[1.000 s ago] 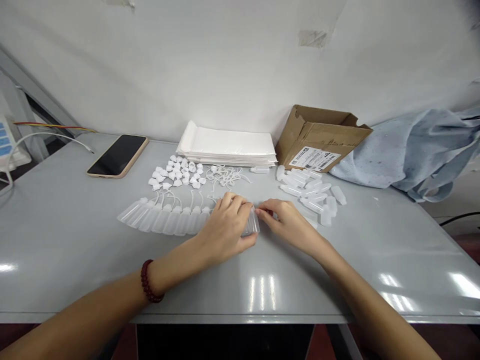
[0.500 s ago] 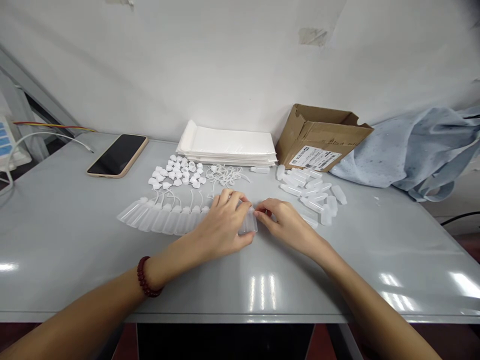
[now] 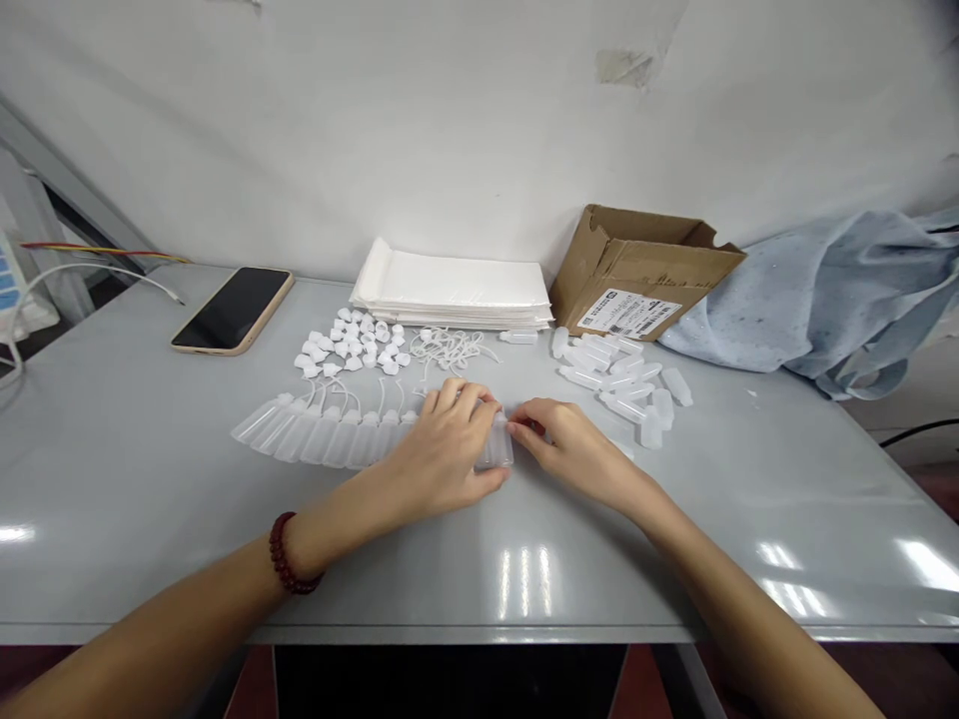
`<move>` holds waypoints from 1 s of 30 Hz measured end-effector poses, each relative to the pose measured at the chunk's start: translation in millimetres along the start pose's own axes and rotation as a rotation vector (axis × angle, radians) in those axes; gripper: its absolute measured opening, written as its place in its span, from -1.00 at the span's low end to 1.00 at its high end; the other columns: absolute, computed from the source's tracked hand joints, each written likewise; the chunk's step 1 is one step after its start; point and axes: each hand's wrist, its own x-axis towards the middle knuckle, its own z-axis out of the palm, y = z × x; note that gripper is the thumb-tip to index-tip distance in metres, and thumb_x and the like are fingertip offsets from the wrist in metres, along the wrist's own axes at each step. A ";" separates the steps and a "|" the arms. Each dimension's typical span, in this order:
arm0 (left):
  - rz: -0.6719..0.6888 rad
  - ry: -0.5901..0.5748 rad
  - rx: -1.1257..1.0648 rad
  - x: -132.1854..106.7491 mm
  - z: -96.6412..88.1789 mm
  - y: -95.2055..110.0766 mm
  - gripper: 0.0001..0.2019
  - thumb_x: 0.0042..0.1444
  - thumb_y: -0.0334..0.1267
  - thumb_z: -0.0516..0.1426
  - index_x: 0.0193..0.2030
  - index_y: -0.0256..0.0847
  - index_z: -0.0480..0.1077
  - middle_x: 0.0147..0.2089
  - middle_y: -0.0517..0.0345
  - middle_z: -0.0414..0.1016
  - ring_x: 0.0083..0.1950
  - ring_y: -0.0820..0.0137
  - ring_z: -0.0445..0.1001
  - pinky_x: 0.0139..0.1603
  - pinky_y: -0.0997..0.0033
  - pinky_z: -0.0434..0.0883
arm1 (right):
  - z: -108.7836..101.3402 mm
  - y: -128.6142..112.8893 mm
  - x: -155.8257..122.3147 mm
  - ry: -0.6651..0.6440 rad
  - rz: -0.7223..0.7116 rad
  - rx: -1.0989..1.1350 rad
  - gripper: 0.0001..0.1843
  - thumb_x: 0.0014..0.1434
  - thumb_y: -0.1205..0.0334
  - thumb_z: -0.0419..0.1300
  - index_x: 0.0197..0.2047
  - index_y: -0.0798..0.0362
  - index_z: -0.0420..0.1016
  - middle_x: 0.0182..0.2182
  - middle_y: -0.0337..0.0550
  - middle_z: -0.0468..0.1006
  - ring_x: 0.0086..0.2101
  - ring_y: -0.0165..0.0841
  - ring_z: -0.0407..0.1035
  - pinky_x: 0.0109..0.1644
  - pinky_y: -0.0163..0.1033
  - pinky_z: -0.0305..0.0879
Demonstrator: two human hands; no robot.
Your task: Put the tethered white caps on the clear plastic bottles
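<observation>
A row of small translucent plastic bottles (image 3: 330, 439) lies side by side on the table, several with white wicks standing out of their necks. My left hand (image 3: 446, 444) arches over the right end of this row, fingertips at the necks and thumb at the base, closed on the last bottle (image 3: 500, 447). Beside that bottle's neck, my right hand (image 3: 565, 444) is pinched with thumb and index fingertips together; whatever lies between them is too small to tell. Beyond the row are a heap of white caps (image 3: 352, 342) and a tangle of white wicks (image 3: 450, 348).
More loose bottles (image 3: 629, 379) are scattered at the right, before an open cardboard box (image 3: 644, 270). White padded envelopes (image 3: 457, 285) are stacked against the wall. A phone (image 3: 236, 310) and a white cable (image 3: 112, 268) lie left; a light blue cloth bag (image 3: 809, 290) rests far right.
Both hands keep nearly the same place at the end of the row. The view has shifted very slightly; nothing else visibly moves.
</observation>
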 end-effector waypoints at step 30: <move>-0.244 0.292 0.182 8.1 -25.4 -93.2 -0.61 0.18 -0.26 -0.07 0.00 -0.27 0.47 -0.13 -0.09 0.39 0.00 0.06 0.21 0.05 -0.03 0.26 | -54.3 53.6 -15.7 -0.090 0.272 -0.229 -0.85 -0.04 0.21 0.27 -0.32 0.00 0.50 -0.32 -0.13 0.51 -0.35 -0.26 0.40 -0.37 -0.25 0.24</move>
